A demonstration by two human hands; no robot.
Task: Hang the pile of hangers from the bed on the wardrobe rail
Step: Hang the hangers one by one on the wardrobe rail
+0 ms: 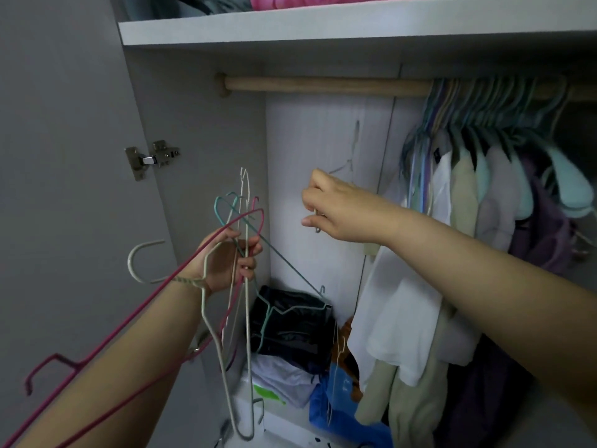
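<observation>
My left hand (226, 257) grips a bundle of wire hangers (239, 221) in pink, teal and beige, splayed out below the wooden wardrobe rail (323, 87). A long pink hanger (129, 318) from the bundle runs down over my left forearm. My right hand (332, 205) is raised to the right of the bundle, fingers pinched on one thin pale hanger (350, 153) that looks blurred against the white back panel. The rail's left half is bare; its right half carries many hangers.
Clothes on hangers (484, 176) fill the rail's right side, with a white garment (397, 305) drooping lower. Folded clothes and a dark bag (290, 321) lie on the wardrobe floor. A shelf (323, 27) runs above the rail. The open door (64, 189) with a hinge (151, 156) stands at left.
</observation>
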